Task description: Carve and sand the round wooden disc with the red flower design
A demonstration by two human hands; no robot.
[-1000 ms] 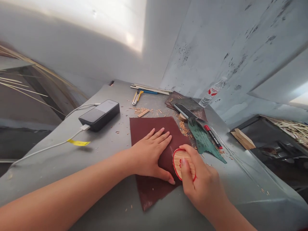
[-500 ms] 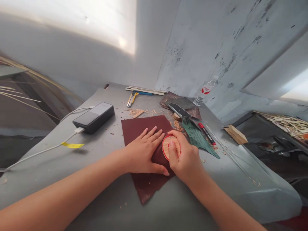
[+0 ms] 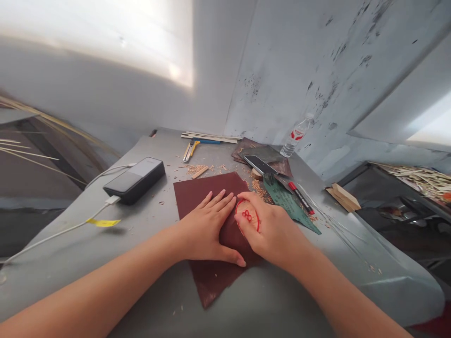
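Note:
A dark red sheet of sandpaper [image 3: 197, 192] lies on the grey table [image 3: 148, 225]. My left hand [image 3: 207, 227] rests flat on the sheet, fingers spread and pointing away from me. My right hand [image 3: 269, 230] grips a round wooden disc [image 3: 247, 217] with a red rim and a red mark on its face. The disc sits on the sandpaper, right beside my left fingertips.
A black power bank [image 3: 136, 180] with a white cable lies at the left. Behind the sheet are wood shavings, a yellow utility knife [image 3: 190, 149], thin wooden strips, dark sheets, a green sheet [image 3: 287, 202], a red marker [image 3: 299, 196] and a plastic bottle [image 3: 294, 137].
My right hand has slid the wooden disc across the sandpaper away from me and to the left. My left hand has stayed flat on the sheet. The camera shifted slightly.

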